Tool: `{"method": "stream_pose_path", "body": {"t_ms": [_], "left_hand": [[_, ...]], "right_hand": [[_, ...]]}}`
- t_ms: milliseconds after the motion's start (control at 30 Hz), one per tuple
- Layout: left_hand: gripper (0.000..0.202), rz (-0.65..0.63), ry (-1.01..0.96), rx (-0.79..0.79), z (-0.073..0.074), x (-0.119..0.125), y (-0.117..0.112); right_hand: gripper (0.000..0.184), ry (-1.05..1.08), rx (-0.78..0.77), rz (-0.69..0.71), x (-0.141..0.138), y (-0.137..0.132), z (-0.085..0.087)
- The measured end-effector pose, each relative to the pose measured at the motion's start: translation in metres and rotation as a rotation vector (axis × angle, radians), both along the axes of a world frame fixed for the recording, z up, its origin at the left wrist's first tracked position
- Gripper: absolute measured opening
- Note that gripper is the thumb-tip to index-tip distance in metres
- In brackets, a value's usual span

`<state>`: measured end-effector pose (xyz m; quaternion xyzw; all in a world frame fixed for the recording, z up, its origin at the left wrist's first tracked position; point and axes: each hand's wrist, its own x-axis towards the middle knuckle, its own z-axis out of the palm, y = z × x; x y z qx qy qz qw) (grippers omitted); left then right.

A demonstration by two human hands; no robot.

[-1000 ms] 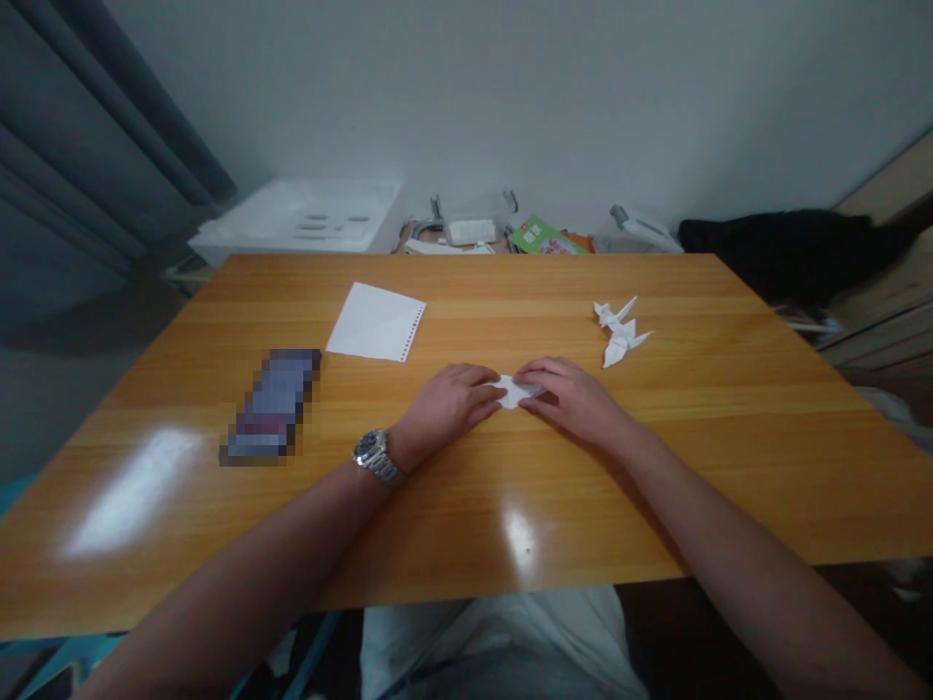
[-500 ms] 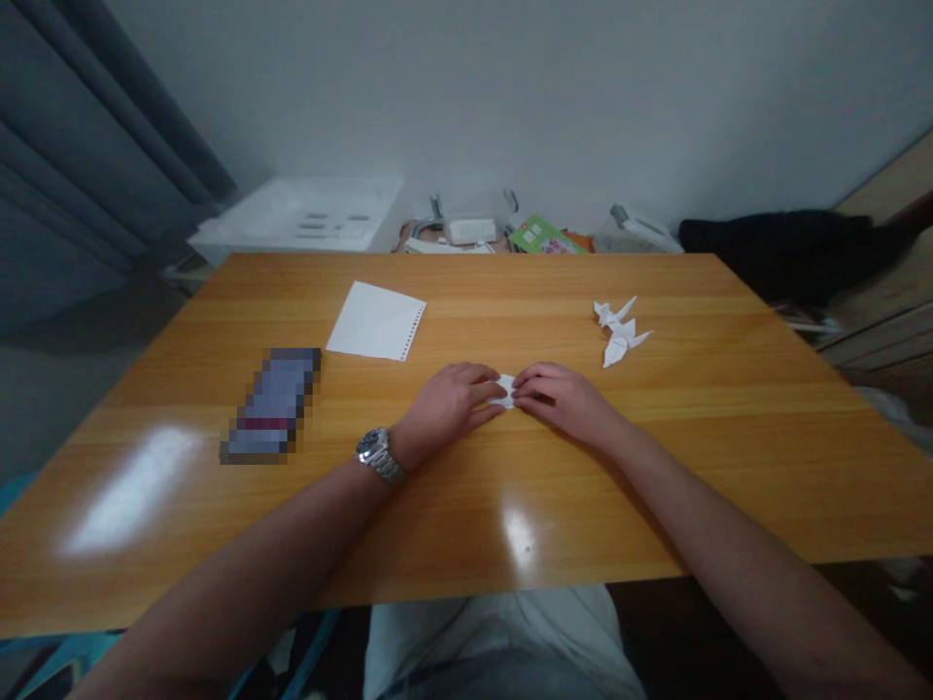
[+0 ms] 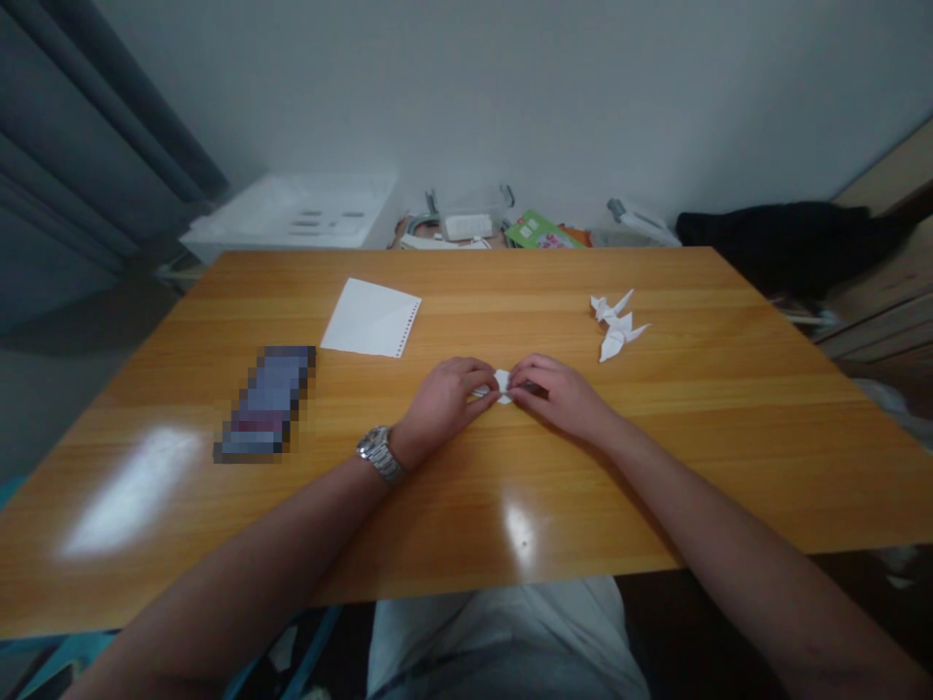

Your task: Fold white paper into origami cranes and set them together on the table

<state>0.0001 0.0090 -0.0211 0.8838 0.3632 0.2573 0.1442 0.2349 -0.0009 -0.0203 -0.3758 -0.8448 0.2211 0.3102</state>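
A small folded piece of white paper [image 3: 502,385] lies low over the middle of the wooden table, partly covered by fingers. My left hand [image 3: 456,394] pinches its left side between thumb and fingers; a metal-band watch [image 3: 380,454] is on that wrist. From the other side, my right hand [image 3: 558,392] grips the paper's right edge, thumb below and fingers curled over. Only the paper's centre shows between the fingertips, so its exact fold is hidden.
White origami cranes [image 3: 616,325] stand at the right on the table [image 3: 598,496]. A white sheet with a perforated edge [image 3: 371,319] lies back left, beside a pixelated dark device [image 3: 266,401]. Behind the table are a white plastic tray [image 3: 292,219] and a green booklet [image 3: 540,231].
The left fingers have shifted on the folded paper, with the thumb now nearer its middle. Both hands still hold it; the whole view has moved slightly.
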Motion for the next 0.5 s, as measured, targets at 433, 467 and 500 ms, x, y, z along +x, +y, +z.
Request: {"method": "stream_pose_path", "body": {"t_ms": [433,467,500], "left_hand": [[0.01,0.065,-0.125,-0.086,-0.0036,0.0059,0.0019],[0.01,0.069,-0.127,-0.087,-0.004,0.0064,0.0022],[0.009,0.073,-0.13,-0.087,-0.0042,0.0068,0.0025]], "right_hand": [[0.007,0.031,-0.062,-0.115,-0.0056,-0.0006,0.0002],[0.007,0.031,-0.065,-0.123,-0.0061,-0.0003,0.0],[0.007,0.029,-0.07,-0.13,-0.0065,0.0,-0.0002]]}}
